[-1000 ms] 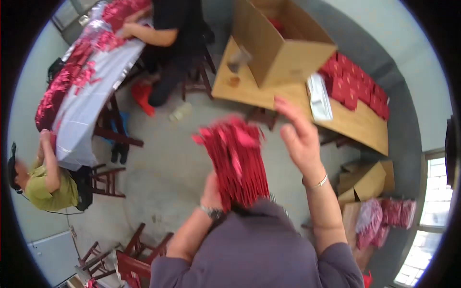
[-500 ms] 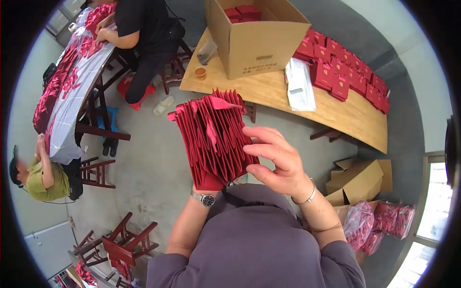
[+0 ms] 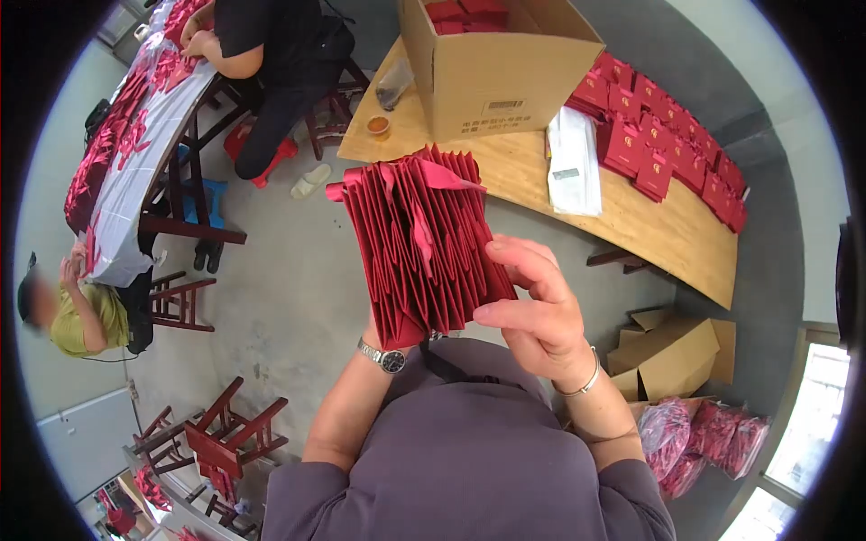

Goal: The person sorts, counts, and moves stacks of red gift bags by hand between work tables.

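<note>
A thick stack of folded red paper bags is held upright in front of my chest, its edges fanned toward me and pink ribbon strips showing among them. My left hand supports it from below and behind; most of its fingers are hidden by the bags, and a metal watch is on that wrist. At the stack's right edge, my right hand has curled fingers and thumb on the outermost bags.
Ahead, a wooden table bears an open cardboard box, rows of red bags and a white packet. Co-workers sit at a cloth-covered table on the left. Stools stand lower left; an opened carton lies right.
The stack has shifted slightly right and up with my left hand. My right hand has moved along, its fingers drawn closer onto the stack's right edge.
</note>
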`<state>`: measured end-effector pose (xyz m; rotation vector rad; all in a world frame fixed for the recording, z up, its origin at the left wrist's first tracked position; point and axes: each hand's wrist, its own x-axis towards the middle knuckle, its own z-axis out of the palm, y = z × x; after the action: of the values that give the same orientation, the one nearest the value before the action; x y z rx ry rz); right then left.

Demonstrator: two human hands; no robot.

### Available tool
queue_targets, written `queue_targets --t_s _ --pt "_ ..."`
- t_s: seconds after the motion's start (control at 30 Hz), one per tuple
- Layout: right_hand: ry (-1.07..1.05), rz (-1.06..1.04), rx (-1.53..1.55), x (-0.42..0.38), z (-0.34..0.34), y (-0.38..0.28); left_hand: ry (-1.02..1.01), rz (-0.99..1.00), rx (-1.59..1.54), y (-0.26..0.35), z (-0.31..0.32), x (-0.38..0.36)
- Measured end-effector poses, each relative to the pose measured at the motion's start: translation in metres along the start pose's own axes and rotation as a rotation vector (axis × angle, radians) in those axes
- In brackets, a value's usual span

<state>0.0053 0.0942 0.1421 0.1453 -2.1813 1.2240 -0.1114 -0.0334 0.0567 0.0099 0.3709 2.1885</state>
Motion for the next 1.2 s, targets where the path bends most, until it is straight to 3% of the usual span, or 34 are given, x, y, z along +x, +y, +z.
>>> queue_targets --t_s 0.07,0.1,0.2,0.3,0.33,0.47,0.63,0.7,0.83,0.93,1.0,1.07,1.13,1.17,1.2 --pt "-0.028 -0.016 -0.049 0.010 -0.002 0.007 0.056 0.038 0.098 0.003 -0.005 0.012" --pt "-0.055 -0.036 -0.098 0.015 -0.003 0.010 0.058 0.093 0.359 0.006 -0.005 0.017" --pt "-0.075 -0.015 -0.152 0.032 -0.004 0.020 0.104 0.087 0.613 0.014 -0.009 0.035" --pt "-0.042 0.066 -0.142 0.060 0.004 0.013 0.067 0.032 0.144 0.023 -0.014 0.049" --pt "-0.044 0.063 -0.143 0.067 0.007 0.017 0.042 0.028 0.236 0.028 -0.017 0.055" --pt "0.004 0.051 -0.242 0.089 0.017 0.033 -0.016 -0.103 -0.020 0.045 -0.019 0.082" --pt "0.018 0.040 -0.248 0.113 0.027 0.051 0.031 -0.183 -0.062 0.060 -0.028 0.112" --pt "-0.073 0.051 -0.503 0.126 0.031 0.050 -0.017 -0.168 -0.144 0.065 -0.030 0.122" --pt "-0.169 -0.026 -0.557 0.140 0.036 0.062 -0.117 -0.240 -0.267 0.077 -0.027 0.137" --pt "-0.224 0.065 -0.538 0.146 0.032 0.070 0.069 -0.256 -0.092 0.082 -0.029 0.145" --pt "-0.223 0.119 -0.507 0.146 0.024 0.076 0.112 -0.283 -0.142 0.080 -0.038 0.150" --pt "-0.126 0.250 -0.224 0.143 0.011 0.083 0.124 -0.284 -0.110 0.074 -0.054 0.156" --pt "0.030 0.546 -0.001 0.124 0.004 0.095 0.212 -0.320 -0.120 0.071 -0.065 0.158" --pt "0.126 0.699 0.130 0.118 0.002 0.102 0.074 -0.254 0.010 0.068 -0.066 0.158" --pt "0.109 0.845 0.313 0.110 -0.006 0.112 0.114 -0.227 0.153 0.062 -0.058 0.159"
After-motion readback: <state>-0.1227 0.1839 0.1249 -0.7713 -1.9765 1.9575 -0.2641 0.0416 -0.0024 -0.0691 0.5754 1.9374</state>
